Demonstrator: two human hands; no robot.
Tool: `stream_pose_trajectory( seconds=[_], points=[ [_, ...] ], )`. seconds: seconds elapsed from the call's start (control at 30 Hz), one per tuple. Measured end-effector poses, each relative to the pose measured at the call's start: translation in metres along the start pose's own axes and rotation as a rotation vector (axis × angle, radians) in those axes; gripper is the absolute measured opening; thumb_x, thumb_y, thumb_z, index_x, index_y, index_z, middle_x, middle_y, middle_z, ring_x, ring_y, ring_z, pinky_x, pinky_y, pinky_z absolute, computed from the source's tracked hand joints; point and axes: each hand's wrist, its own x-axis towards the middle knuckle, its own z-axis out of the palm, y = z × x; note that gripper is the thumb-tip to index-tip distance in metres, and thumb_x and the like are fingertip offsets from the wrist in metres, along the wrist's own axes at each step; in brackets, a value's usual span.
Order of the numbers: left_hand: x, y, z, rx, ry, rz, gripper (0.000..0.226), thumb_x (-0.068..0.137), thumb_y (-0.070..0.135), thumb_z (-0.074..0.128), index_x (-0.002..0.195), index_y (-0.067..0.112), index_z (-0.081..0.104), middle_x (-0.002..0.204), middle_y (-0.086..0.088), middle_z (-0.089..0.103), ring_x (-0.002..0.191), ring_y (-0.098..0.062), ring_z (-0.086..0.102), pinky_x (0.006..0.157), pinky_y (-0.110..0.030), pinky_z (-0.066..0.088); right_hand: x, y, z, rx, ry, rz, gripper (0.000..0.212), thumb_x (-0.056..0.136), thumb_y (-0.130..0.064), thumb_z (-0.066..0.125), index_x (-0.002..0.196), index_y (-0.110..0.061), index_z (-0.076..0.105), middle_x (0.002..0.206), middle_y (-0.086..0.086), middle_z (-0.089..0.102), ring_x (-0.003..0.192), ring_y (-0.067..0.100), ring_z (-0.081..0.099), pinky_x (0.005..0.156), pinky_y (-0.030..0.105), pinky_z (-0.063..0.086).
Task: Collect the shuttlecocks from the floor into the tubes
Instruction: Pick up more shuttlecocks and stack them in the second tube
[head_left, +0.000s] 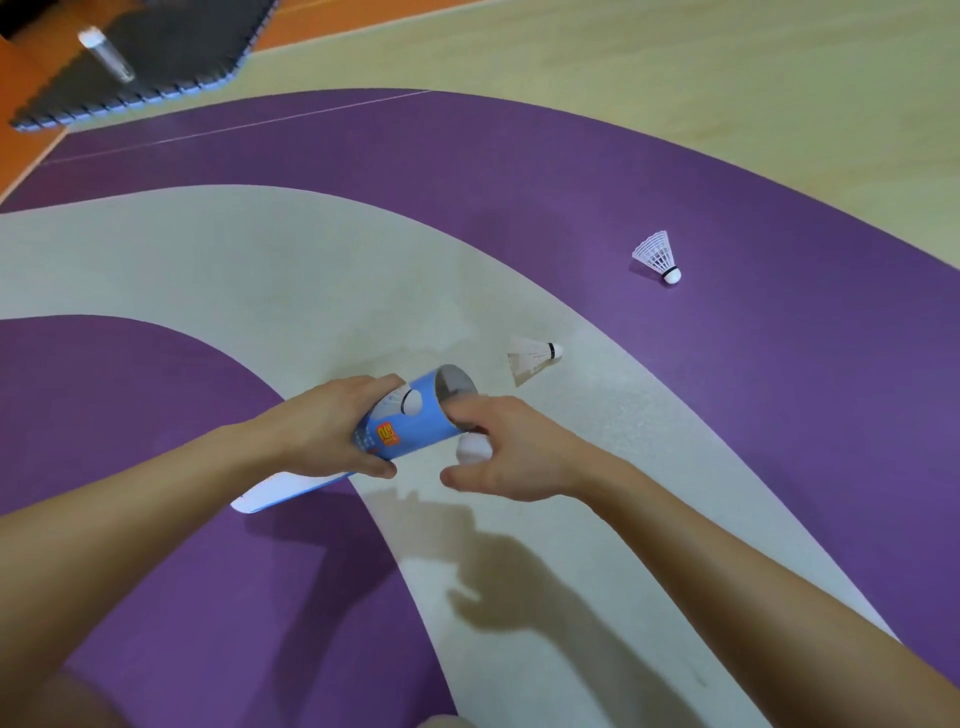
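L hand (322, 431) is wrapped round the middle of the blue tube (410, 436), which is tilted with its open mouth up and away. R hand (514, 452) is at the mouth, fingers curled on a shuttlecock (472, 449); only the white cork shows, skirt hidden by the palm.

Still on the floor (779, 415): feather shuttlecock (535, 358) just past the tube, plastic shuttlecock (657, 257) further off to the right.

Handling, prob.: v. light, skirts crush easily, so pinch near the cork, cork-first into the tube. Tube is stiff card, easy grip.

Can't see inside the tube, so fill unknown. Second tube (106, 54) on the far mat (182, 62) is blurred.
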Motion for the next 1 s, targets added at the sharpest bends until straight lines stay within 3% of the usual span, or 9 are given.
stream_pose_trajectory(
  seconds=[0.1, 0.2, 0.33, 0.43, 0.53, 0.63, 0.8, 0.93, 1.0],
  points=[
    [-0.003, -0.015, -0.002, 0.009, 0.007, -0.06, 0.056, 0.074, 0.046, 0.096, 0.1, 0.044, 0.047, 0.097, 0.012, 0.065, 0.088, -0.014, 0.061, 0.074, -0.036, 0.052, -0.001, 0.017, -0.01, 0.259, 0.295, 0.019, 0.033, 0.083, -0.011, 0.07, 0.111, -0.028, 0.076, 0.096, -0.015, 0.074, 0.081, 0.021, 0.07, 0.073, 0.036, 0.06],
    [-0.009, -0.028, -0.004, 0.042, 0.003, -0.131, 0.056, 0.072, 0.052, 0.094, 0.099, 0.044, 0.046, 0.091, 0.012, 0.066, 0.083, -0.016, 0.062, 0.072, -0.04, 0.055, 0.013, 0.058, -0.023, -0.021, 0.534, 0.099, 0.029, 0.081, -0.014, 0.066, 0.105, -0.027, 0.076, 0.107, -0.014, 0.073, 0.097, 0.016, 0.07, 0.089, 0.036, 0.056],
    [-0.006, -0.033, -0.006, 0.024, -0.013, -0.159, 0.056, 0.072, 0.052, 0.095, 0.103, 0.041, 0.049, 0.09, 0.013, 0.067, 0.081, -0.013, 0.064, 0.069, -0.037, 0.055, 0.044, 0.112, -0.036, -0.625, 0.334, 0.174, 0.047, 0.085, -0.01, 0.064, 0.132, -0.017, 0.063, 0.15, -0.006, 0.051, 0.106, 0.031, 0.067, 0.088, 0.041, 0.055],
    [0.004, -0.031, -0.008, 0.027, -0.026, -0.146, 0.056, 0.074, 0.051, 0.095, 0.102, 0.04, 0.048, 0.09, 0.012, 0.067, 0.082, -0.012, 0.064, 0.068, -0.035, 0.053, 0.078, 0.127, -0.038, -0.954, 0.184, 0.01, 0.051, 0.089, -0.003, 0.051, 0.138, -0.013, 0.056, 0.164, 0.002, 0.038, 0.106, 0.037, 0.063, 0.08, 0.046, 0.055],
    [0.016, -0.024, -0.011, 0.024, -0.026, -0.125, 0.056, 0.075, 0.049, 0.096, 0.106, 0.038, 0.05, 0.09, 0.011, 0.066, 0.083, -0.012, 0.063, 0.069, -0.034, 0.051, 0.11, 0.131, -0.037, -1.34, -0.064, -0.16, 0.044, 0.1, -0.011, 0.026, 0.129, -0.013, 0.059, 0.146, 0.004, 0.051, 0.103, 0.031, 0.058, 0.075, 0.04, 0.044],
    [0.029, -0.014, -0.012, 0.032, -0.016, -0.092, 0.059, 0.074, 0.053, 0.095, 0.109, 0.039, 0.05, 0.093, 0.01, 0.066, 0.085, -0.017, 0.063, 0.074, -0.039, 0.054, 0.123, 0.132, -0.039, -1.52, -0.163, -0.067, 0.029, 0.104, -0.012, 0.042, 0.117, -0.017, 0.067, 0.118, 0.002, 0.062, 0.108, 0.027, 0.059, 0.078, 0.036, 0.043],
    [0.044, -0.004, -0.009, 0.014, 0.019, -0.062, 0.058, 0.073, 0.055, 0.094, 0.103, 0.037, 0.048, 0.093, 0.007, 0.067, 0.085, -0.019, 0.063, 0.075, -0.044, 0.056, 0.12, 0.144, -0.061, -1.244, 0.014, 0.154, 0.026, 0.095, -0.003, 0.05, 0.102, -0.017, 0.072, 0.103, 0.003, 0.067, 0.101, 0.029, 0.062, 0.076, 0.038, 0.047],
    [0.047, -0.008, -0.003, 0.055, 0.109, -0.096, 0.062, 0.073, 0.058, 0.093, 0.106, 0.033, 0.048, 0.091, 0.008, 0.065, 0.081, -0.018, 0.063, 0.064, -0.037, 0.049, 0.092, 0.119, -0.086, -0.123, 0.673, 0.288, 0.012, 0.095, -0.023, 0.066, 0.096, -0.023, 0.078, 0.097, -0.006, 0.077, 0.09, 0.018, 0.072, 0.079, 0.036, 0.056],
    [0.049, -0.009, -0.001, 0.096, 0.157, -0.11, 0.066, 0.072, 0.063, 0.092, 0.11, 0.032, 0.047, 0.092, 0.008, 0.064, 0.08, -0.02, 0.063, 0.065, -0.037, 0.049, 0.069, 0.089, -0.089, 0.349, 0.817, 0.227, 0.009, 0.096, -0.023, 0.071, 0.095, -0.018, 0.079, 0.094, 0.002, 0.08, 0.076, 0.018, 0.072, 0.077, 0.039, 0.063]
  ],
)
